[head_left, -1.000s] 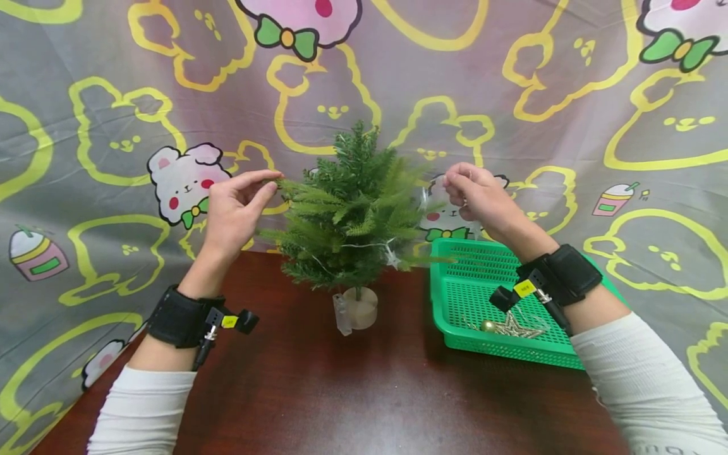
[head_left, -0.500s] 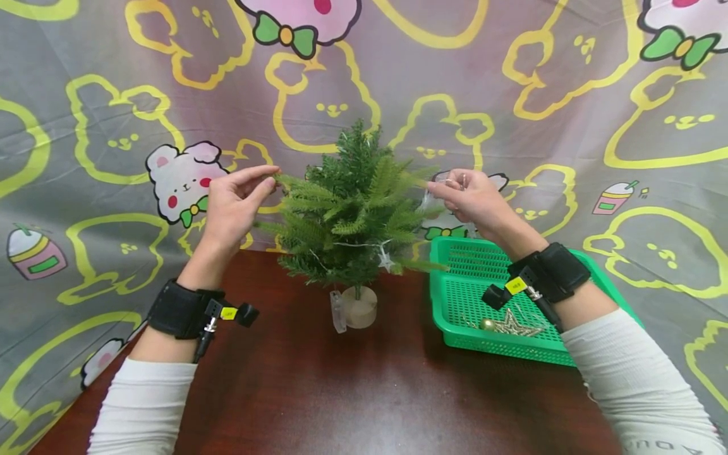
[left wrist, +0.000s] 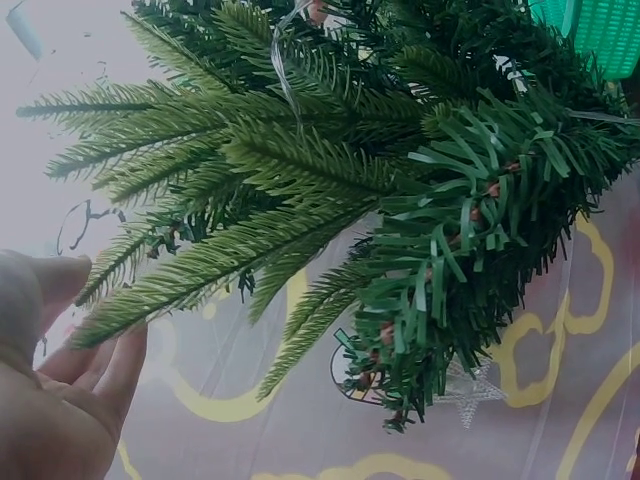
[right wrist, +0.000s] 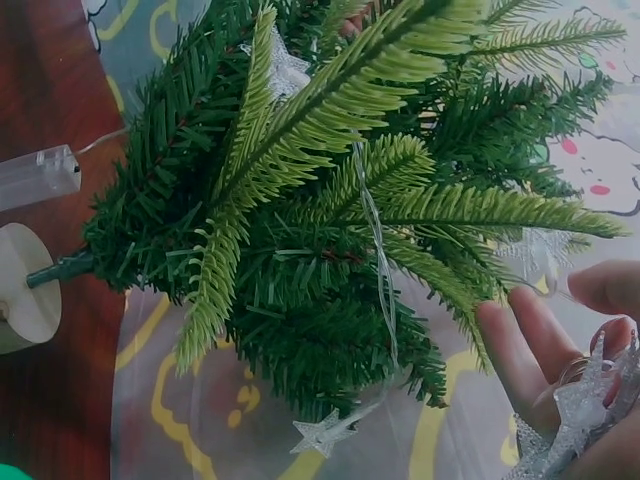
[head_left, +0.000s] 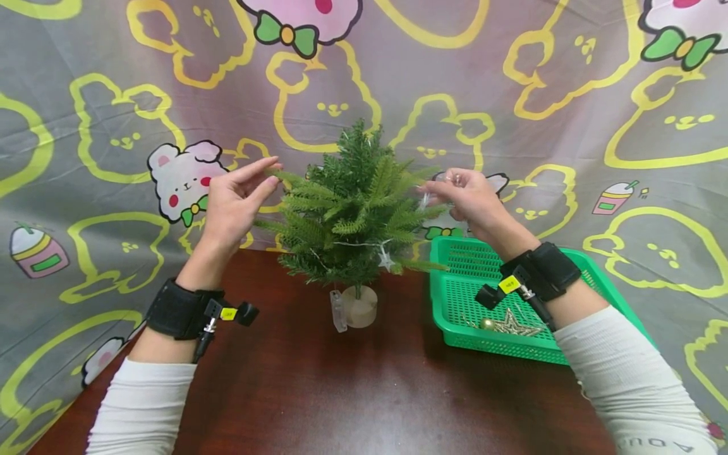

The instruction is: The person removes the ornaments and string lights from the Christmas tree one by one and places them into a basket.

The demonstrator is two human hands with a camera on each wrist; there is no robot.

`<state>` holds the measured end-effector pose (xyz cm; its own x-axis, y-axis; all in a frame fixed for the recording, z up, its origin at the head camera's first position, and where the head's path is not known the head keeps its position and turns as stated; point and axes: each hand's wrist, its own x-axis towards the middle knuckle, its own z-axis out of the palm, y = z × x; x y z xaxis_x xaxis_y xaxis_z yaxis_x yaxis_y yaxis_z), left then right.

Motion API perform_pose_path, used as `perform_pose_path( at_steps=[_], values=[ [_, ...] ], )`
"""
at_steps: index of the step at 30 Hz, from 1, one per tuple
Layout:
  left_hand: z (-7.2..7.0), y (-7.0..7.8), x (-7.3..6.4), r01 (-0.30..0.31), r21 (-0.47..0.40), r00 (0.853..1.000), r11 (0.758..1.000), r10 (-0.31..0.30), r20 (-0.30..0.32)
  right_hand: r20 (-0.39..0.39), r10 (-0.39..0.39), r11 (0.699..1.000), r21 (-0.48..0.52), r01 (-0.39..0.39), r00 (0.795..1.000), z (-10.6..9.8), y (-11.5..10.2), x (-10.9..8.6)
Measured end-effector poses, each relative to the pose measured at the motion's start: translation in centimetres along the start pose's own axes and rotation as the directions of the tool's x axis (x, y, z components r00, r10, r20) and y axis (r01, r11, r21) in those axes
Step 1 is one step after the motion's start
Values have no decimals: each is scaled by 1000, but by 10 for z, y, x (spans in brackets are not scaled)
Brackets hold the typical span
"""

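Observation:
A small artificial Christmas tree (head_left: 349, 218) stands upright on a round wooden base (head_left: 361, 308). Thin wire with clear stars wraps its branches, one star (head_left: 386, 256) showing at the lower front. At the tree's left, my left hand (head_left: 234, 205) has thumb and fingers parted around a light green branch tip (left wrist: 105, 325). Across from it, my right hand (head_left: 478, 199) holds a bunch of clear star string lights (right wrist: 590, 405) in its palm, thumb and forefinger at the wire beside the right branches. Another star (right wrist: 324, 433) hangs below the branches in the right wrist view.
A clear plastic case (head_left: 338, 311), wired to the lights, hangs beside the base. On the right of the dark red table (head_left: 387, 392) sits a green plastic basket (head_left: 483, 346) holding a gold ball (head_left: 487, 324) and a glittery gold star (head_left: 516, 325). A patterned curtain (head_left: 227, 120) backs the table.
My right hand has moved a little left toward the tree with the string lights. My left fingers, earlier close together at the branch tip, have spread apart.

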<state>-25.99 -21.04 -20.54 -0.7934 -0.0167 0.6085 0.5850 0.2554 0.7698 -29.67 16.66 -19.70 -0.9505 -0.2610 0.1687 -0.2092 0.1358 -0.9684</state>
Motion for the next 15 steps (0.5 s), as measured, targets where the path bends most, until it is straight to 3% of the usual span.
perform_pose_path(
  at_steps=[5,8,11,15],
  values=[
    [1,5,-2,-48,14,999,999,48,-20,-23,-6,999,45,7,1000,4,1,3],
    [2,8,-4,-116,3,991,993,116,-64,-33,2,998,67,0,999,6,1,4],
    [4,12,-8,-215,-5,972,977,213,-102,-24,-2,998,65,4,1000,8,0,4],
    [8,16,-14,-358,-4,928,934,356,-110,-11,-14,999,31,15,1000,9,-1,5]
  ],
)
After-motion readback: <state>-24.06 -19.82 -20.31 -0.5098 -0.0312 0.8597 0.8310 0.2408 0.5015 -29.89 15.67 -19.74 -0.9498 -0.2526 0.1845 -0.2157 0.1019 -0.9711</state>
